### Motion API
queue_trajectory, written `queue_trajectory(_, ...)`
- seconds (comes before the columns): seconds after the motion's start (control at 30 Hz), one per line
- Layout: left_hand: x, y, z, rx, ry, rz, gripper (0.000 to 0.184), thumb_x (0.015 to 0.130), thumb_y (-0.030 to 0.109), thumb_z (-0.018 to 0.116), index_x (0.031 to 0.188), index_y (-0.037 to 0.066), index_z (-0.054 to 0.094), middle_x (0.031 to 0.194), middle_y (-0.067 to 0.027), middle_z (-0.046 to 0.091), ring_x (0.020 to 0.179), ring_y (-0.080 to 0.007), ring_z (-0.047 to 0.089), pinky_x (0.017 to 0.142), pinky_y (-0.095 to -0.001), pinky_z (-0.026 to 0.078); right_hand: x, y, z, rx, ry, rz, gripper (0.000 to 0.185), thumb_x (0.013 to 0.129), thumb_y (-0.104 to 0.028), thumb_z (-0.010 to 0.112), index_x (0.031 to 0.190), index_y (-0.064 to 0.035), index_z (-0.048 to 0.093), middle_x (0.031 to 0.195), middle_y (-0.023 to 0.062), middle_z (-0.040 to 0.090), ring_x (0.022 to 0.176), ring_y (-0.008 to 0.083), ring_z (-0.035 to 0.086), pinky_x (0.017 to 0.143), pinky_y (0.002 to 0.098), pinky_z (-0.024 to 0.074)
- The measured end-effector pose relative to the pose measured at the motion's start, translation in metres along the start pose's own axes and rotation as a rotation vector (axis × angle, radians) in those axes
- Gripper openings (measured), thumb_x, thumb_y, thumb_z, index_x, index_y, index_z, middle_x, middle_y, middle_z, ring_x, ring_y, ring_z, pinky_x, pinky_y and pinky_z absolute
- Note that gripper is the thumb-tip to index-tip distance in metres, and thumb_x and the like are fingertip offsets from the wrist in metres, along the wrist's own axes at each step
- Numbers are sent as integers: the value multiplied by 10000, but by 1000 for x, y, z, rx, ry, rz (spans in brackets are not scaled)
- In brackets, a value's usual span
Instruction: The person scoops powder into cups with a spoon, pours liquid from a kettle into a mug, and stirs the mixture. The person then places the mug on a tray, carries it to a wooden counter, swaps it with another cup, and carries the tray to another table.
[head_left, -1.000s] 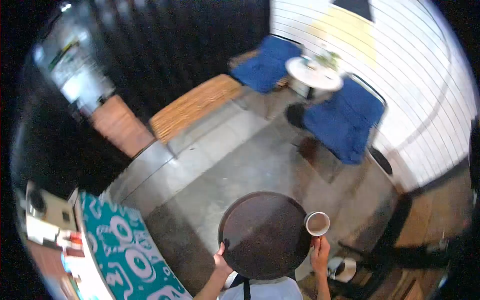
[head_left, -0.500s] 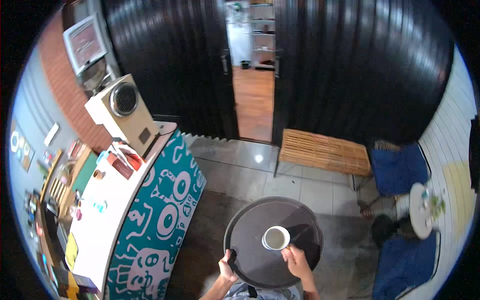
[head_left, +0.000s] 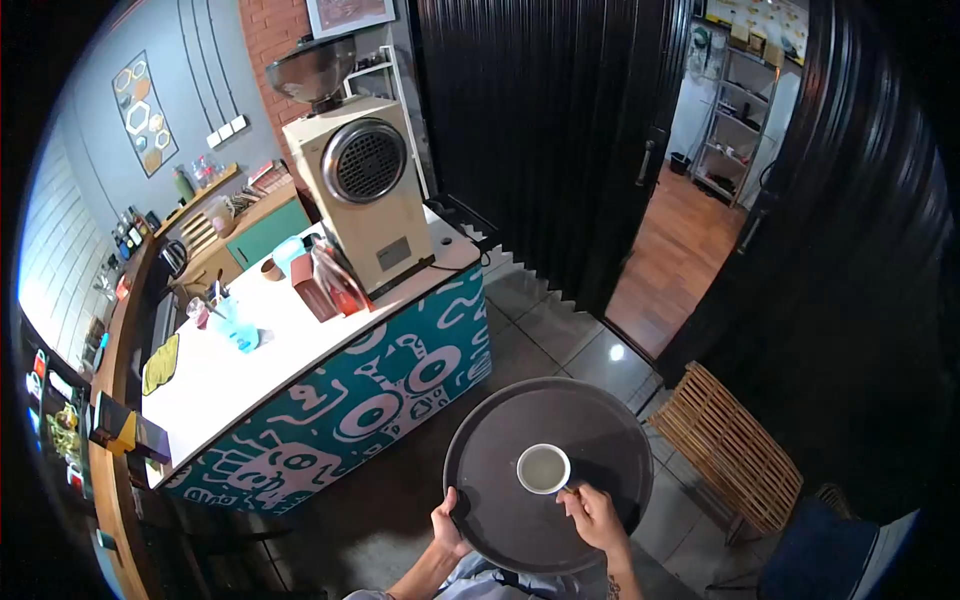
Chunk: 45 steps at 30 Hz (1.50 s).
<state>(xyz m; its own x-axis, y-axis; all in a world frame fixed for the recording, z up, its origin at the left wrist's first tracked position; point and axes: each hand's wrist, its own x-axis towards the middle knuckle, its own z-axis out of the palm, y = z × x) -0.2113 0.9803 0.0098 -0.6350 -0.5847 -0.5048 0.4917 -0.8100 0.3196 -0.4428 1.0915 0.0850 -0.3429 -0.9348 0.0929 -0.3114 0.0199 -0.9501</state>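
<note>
A round dark serving tray is held level in front of me. My left hand grips its left rim, thumb on top and the other fingers hidden beneath. On the tray, right of its middle, stands a white cup with pale, cloudy liquid in it. My right hand is closed around the cup's handle, which its fingers mostly cover. The cup is upright.
On my left stands a counter with a teal patterned front. It carries a beige coffee grinder, a blue jug and a yellow cloth. A rattan bench is at right, near dark folding doors with a gap between them.
My view has turned left, so the counter and grinder fill more of it and the bench has shifted right. Both hands keep their hold on the tray and the cup.
</note>
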Motion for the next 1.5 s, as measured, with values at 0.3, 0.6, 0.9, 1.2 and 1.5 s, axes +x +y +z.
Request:
queue_trajectory(0.3, 206, 48, 89, 39, 67, 64, 753, 918, 577, 585, 1408, 15, 486, 1378, -221, 556, 1233, -443, 538, 1066, -602, 409, 180, 41, -123, -190, 384, -164, 154, 977, -93, 608, 1103, -5, 621, 1150, 133, 622, 898, 212, 635, 795, 333, 514)
queue_trajectory(0.6, 383, 97, 184, 17, 85, 28, 715, 910, 545, 613, 1402, 37, 509, 1365, -205, 575, 1237, -440, 538, 1062, -628, 399, 375, 151, -255, -73, 481, 294, 450, 1076, -314, 475, 1440, -50, 485, 1444, 158, 510, 1332, 258, 472, 1105, 363, 373)
queue_trajectory(0.9, 588, 147, 249, -83, 130, 175, 514, 941, 462, 600, 1277, 73, 608, 1152, -105, 675, 962, -309, 633, 859, -455, 523, 632, 236, -313, 89, 255, 258, 416, 1055, -253, 526, 1348, 41, 551, 1359, 153, 570, 1267, 254, 513, 1087, 355, 373)
queue_trajectory(1.2, 681, 236, 385, -117, 491, 406, 511, 965, 382, 628, 1307, 9, 557, 1211, -179, 639, 1149, -337, 618, 981, -497, 504, 866, 247, -316, -102, 53, 167, 597, 1075, -392, 435, 1430, 88, 441, 1447, 254, 500, 1348, 376, 470, 1115, 421, 366)
queue_trajectory(1.5, 824, 375, 347, 28, 759, 614, 374, 963, 408, 656, 1054, 51, 593, 890, -70, 627, 714, -192, 630, 624, -346, 523, 1071, 261, -233, -155, 78, 15, 440, 1067, -284, 482, 1322, 71, 536, 1257, 221, 613, 1165, 299, 578, 998, 382, 436)
